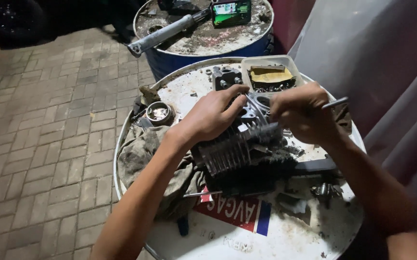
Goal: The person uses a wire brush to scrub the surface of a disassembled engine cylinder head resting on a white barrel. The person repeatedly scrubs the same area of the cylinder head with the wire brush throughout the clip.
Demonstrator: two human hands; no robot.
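**Greasy metal engine part on drum top, both hands on it**

Dark finned metal engine part (239, 149) sat mid white drum lid (227, 240), used as tabletop. Left hand (213, 115) lay over its top, fingers curled, grip closed on the casting w/ thumb toward the bores. Right hand (300, 115) was closed round a thin metal rod (336, 102), a dark bristly brush (266, 132) below the fist against the part.

Around it: grimy crumpled rag (146, 154) left of the part, partly under the forearm; small round metal tin (159, 113) behind rag; pale plastic tray (271, 77) w/ yellowish paper and small hardware at the far rim; a dark block-shaped component (226, 77) beside tray; loose bits and dirt at right. Behind, a blue drum (194, 58) carried a grey tube (162, 34) and a lit phone (231, 12). Brick paving (40, 135) lay left.
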